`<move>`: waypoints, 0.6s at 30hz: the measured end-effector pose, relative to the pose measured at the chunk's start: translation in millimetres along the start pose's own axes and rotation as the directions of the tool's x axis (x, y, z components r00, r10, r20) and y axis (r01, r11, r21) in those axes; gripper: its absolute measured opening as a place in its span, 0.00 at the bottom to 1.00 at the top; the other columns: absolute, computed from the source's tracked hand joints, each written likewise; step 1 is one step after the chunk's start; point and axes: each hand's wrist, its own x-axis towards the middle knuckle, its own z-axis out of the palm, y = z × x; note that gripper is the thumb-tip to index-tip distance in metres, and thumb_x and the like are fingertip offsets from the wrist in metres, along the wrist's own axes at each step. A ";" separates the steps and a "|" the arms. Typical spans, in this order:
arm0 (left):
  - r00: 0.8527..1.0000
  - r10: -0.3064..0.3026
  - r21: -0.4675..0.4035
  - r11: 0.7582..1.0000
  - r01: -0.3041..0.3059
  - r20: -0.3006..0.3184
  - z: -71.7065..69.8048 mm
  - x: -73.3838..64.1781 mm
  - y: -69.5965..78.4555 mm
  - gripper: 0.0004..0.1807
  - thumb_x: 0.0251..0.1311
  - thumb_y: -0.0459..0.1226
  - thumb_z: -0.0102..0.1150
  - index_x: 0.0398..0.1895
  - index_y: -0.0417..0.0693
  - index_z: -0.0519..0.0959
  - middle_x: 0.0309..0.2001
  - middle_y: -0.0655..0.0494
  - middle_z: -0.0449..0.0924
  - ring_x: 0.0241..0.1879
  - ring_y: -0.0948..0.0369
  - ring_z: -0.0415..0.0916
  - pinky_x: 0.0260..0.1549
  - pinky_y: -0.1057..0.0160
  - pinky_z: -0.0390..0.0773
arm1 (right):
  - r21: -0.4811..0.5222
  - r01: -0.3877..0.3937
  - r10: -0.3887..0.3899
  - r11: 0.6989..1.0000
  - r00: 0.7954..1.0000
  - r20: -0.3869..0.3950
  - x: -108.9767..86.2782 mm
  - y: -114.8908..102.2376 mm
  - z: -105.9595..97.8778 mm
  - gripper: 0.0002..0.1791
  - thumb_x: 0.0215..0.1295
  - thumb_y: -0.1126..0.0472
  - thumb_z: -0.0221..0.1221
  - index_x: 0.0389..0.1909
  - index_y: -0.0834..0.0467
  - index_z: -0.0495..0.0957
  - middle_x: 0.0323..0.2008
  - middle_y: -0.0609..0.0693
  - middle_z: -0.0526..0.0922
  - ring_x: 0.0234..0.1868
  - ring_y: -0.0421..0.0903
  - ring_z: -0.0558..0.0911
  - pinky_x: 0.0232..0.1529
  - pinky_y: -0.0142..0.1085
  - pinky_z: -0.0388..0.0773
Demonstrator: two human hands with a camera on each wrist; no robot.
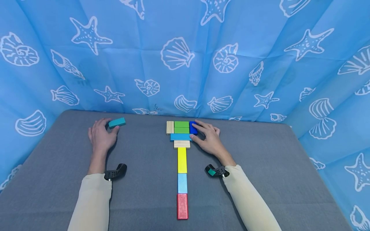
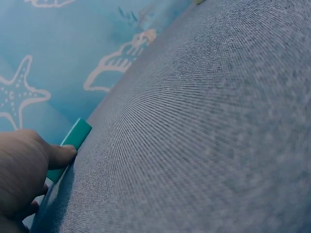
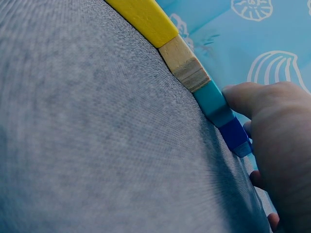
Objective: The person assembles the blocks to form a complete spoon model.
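Note:
My left hand [image 1: 103, 134] pinches a teal block [image 1: 117, 123] between thumb and fingers near the back left of the table. In the left wrist view the thumb lies against the side of that block [image 2: 77, 133]. At the far end of a flat layout of blocks, my right hand [image 1: 210, 138] reaches in from the right. Its forefinger is at the far end of a dark blue block [image 1: 192, 127], and its thumb tip is at the right end of a light blue block [image 1: 180, 137]. Two green blocks [image 1: 181, 124] and a natural wood block [image 1: 170, 127] lie left of the dark blue one.
Below the light blue block, a second wood block [image 1: 181, 144], a yellow block [image 1: 182, 160], a pale blue block [image 1: 182, 183] and a red block [image 1: 182, 206] run in a line towards me. A blue shell-patterned curtain [image 1: 150, 64] hangs behind the grey table [image 1: 144, 205].

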 end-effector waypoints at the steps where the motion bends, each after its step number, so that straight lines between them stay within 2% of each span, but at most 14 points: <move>1: 1.000 0.001 -0.001 1.000 -0.001 0.000 0.0 0.1 0.1 0.27 0.72 0.38 0.58 0.70 0.34 0.69 0.73 0.31 0.60 0.77 0.35 0.44 0.73 0.36 0.31 | -0.001 0.001 -0.001 1.000 1.000 -0.001 0.0 0.2 0.1 0.31 0.69 0.46 0.63 0.69 0.54 0.74 0.74 0.50 0.67 0.71 0.55 0.65 0.64 0.58 0.50; 7: 1.000 0.000 -0.004 1.000 0.000 -0.003 0.8 0.8 -0.8 0.28 0.72 0.38 0.57 0.70 0.34 0.69 0.73 0.31 0.60 0.77 0.35 0.44 0.73 0.35 0.31 | -0.005 0.015 -0.015 1.000 1.000 -0.008 0.4 0.9 0.8 0.31 0.69 0.45 0.63 0.69 0.54 0.74 0.74 0.51 0.67 0.71 0.55 0.65 0.64 0.58 0.50; 15: 1.000 -0.002 -0.013 1.000 0.002 -0.019 2.1 0.2 -2.5 0.25 0.71 0.38 0.60 0.66 0.33 0.72 0.73 0.31 0.60 0.77 0.35 0.44 0.73 0.36 0.31 | -0.005 0.016 -0.016 1.000 1.000 -0.008 0.2 1.3 0.9 0.31 0.69 0.45 0.62 0.70 0.54 0.74 0.74 0.50 0.67 0.71 0.55 0.65 0.64 0.58 0.50; 18: 1.000 -0.004 -0.025 1.000 0.003 -0.024 2.6 0.3 -1.6 0.25 0.70 0.37 0.62 0.65 0.33 0.74 0.72 0.31 0.61 0.76 0.36 0.48 0.73 0.37 0.31 | -0.004 0.015 -0.016 1.000 1.000 -0.010 0.0 1.2 0.4 0.31 0.69 0.45 0.62 0.70 0.54 0.74 0.74 0.50 0.67 0.71 0.55 0.65 0.64 0.58 0.50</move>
